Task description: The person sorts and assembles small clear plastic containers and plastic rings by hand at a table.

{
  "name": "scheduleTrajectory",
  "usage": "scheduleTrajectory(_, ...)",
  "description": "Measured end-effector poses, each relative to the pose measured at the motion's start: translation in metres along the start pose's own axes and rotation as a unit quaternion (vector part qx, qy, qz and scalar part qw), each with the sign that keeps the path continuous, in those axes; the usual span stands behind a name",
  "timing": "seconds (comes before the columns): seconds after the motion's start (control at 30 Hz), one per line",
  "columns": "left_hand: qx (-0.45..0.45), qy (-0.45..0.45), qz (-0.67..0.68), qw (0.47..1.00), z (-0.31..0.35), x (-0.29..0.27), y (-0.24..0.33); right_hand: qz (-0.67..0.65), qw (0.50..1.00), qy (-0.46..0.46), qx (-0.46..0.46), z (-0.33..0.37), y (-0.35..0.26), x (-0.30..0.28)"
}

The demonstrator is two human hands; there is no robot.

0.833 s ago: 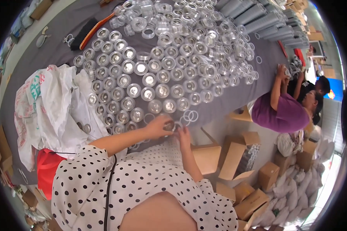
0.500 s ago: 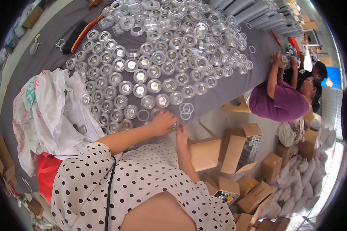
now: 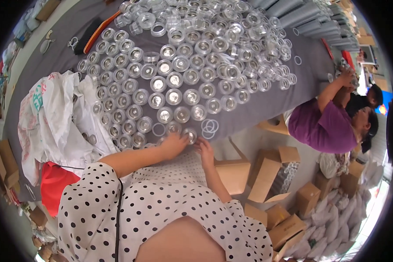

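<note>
1. One clear round cup (image 3: 189,136) is at the near edge of the grey-covered tabletop (image 3: 253,109), between the person's two hands.
2. The left hand (image 3: 175,146) is blurred, its fingers bent against the cup's near-left side; whether they pinch it, I cannot tell. The right hand (image 3: 206,153) has its fingers loosely bent just beside the cup's right side; any grip is likewise unclear.
3. Around the hands, a single white ring (image 3: 158,129) and a cluster of three overlapping rings (image 3: 209,126) lie flat near that edge, encircling no cup.
4. From there toward the middle and left, many cups stand upright in rough rows (image 3: 156,100), a silvery centre showing in most. This portion looks set out.
5. Toward the far edge, a jumbled heap (image 3: 220,24) has cups on their sides and piled up; I judge this portion remains unordered, so the arrangement looks partial.
6. Grey stacks (image 3: 297,17) fill the far right corner; a brush (image 3: 98,35) and a white sack (image 3: 48,122) lie toward the left edge.
7. Beyond the near edge, an open carton (image 3: 264,177) contains clear round pieces.
</note>
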State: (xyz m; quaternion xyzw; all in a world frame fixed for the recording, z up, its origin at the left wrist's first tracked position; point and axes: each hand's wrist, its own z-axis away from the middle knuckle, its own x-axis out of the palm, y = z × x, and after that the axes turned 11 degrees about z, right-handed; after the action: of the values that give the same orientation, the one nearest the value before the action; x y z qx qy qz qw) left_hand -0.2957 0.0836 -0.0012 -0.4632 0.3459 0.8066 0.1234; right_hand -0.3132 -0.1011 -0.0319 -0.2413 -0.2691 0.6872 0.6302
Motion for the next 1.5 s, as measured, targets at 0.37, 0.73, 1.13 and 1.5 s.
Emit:
scheduleTrajectory(0.37,-0.044,0.009,0.025,0.999,-0.026,0.016,0.019,0.125,0.992,-0.010,-0.022,-0.019,-0.004,-0.005)
scheduleTrajectory(0.73,-0.108,0.132,0.106,0.980,0.002,0.023,-0.029,-0.069,0.993,-0.078,0.046,-0.013,-0.047,0.049)
scheduleTrajectory(1.13,-0.056,0.119,0.288,0.948,-0.006,-0.086,-0.101,-0.047,0.996,-0.022,0.069,-0.037,-0.035,0.043)
scheduleTrajectory(1.5,-0.341,0.618,0.007,0.708,-0.057,-0.174,-0.340,0.002,0.979,0.044,0.196,-0.052,-0.048,0.043)
